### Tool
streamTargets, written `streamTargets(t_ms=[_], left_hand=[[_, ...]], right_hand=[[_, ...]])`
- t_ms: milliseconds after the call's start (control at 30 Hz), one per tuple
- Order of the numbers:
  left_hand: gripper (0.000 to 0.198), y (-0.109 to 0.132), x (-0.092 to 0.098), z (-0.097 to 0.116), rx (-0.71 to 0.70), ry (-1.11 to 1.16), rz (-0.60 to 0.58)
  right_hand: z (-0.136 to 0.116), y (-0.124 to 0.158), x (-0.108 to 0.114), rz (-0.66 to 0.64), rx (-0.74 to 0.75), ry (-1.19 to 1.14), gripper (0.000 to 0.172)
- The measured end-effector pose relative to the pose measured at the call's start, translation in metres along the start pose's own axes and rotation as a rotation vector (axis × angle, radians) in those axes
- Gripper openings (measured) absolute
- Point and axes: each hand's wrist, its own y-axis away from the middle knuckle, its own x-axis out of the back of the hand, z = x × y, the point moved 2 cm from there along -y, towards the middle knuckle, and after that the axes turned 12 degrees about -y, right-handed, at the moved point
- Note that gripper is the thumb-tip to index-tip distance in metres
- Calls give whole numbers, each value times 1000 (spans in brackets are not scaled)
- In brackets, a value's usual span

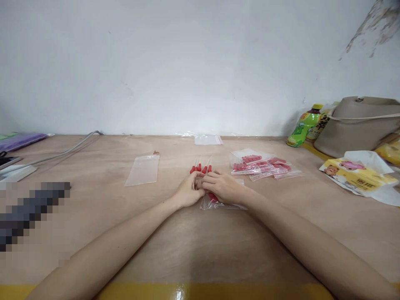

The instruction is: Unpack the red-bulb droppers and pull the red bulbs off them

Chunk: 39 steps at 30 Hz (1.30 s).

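Both hands meet at the middle of the wooden table. My left hand has its fingers curled in a pinch beside several red-tipped clear droppers lying just beyond it. My right hand rests curled on a small clear plastic bag holding red pieces, its fingertips touching the left hand's. What the fingertips pinch is too small to make out.
An empty clear bag lies to the left, a stack of clear bags at the back. Filled bags with red pieces sit right. Farther right: a green bottle, a beige handbag, a tissue pack. A cable runs left.
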Motion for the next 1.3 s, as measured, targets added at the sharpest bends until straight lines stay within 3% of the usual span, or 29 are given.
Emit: streamTargets(t_ms=[267, 400, 533, 667, 800, 900, 1067, 1300], left_hand=[[41, 2, 9, 4, 78, -125, 84], [24, 6, 11, 6, 12, -221, 169], [14, 10, 9, 7, -77, -325, 163], [29, 12, 9, 8, -97, -395, 122], [28, 14, 12, 13, -63, -466, 202], [25, 15, 14, 17, -148, -490, 240], [19, 11, 13, 16, -194, -437, 69], [25, 9, 13, 14, -79, -257, -40]], right_hand=[[2, 10, 23, 83, -109, -239, 12], [7, 15, 28, 187, -213, -537, 12], [10, 17, 25, 294, -316, -720, 7], [8, 27, 25, 327, -433, -611, 20], [4, 44, 21, 178, -517, -376, 50], [5, 54, 15, 144, -546, -314, 64], [9, 58, 8, 201, -515, -351, 52], [11, 58, 1, 271, -502, -298, 39]])
